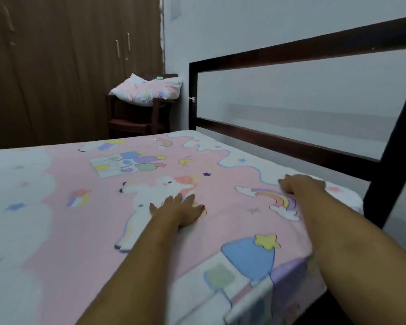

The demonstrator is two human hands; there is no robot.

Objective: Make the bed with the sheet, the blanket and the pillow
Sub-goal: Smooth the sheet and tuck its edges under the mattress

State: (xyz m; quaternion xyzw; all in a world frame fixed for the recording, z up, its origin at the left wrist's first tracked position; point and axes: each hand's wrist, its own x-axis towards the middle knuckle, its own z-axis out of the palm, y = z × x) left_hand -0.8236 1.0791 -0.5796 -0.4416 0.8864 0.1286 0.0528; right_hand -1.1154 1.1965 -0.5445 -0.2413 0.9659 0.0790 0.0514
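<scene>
So the pink unicorn sheet point(80, 207) is spread flat over the bed. Left hand point(182, 211) lies flat on it, fingers straight. Right hand point(300, 184) rests on the sheet near the headboard point(291, 50), too blurry to tell if it's gripping. The pillow point(148, 90) sits on a chair point(131, 123) in the corner.

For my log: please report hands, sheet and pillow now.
Left hand flat on sheet. Right hand on sheet near headboard, grip unclear. Pillow on chair. No obstacle seen.
</scene>
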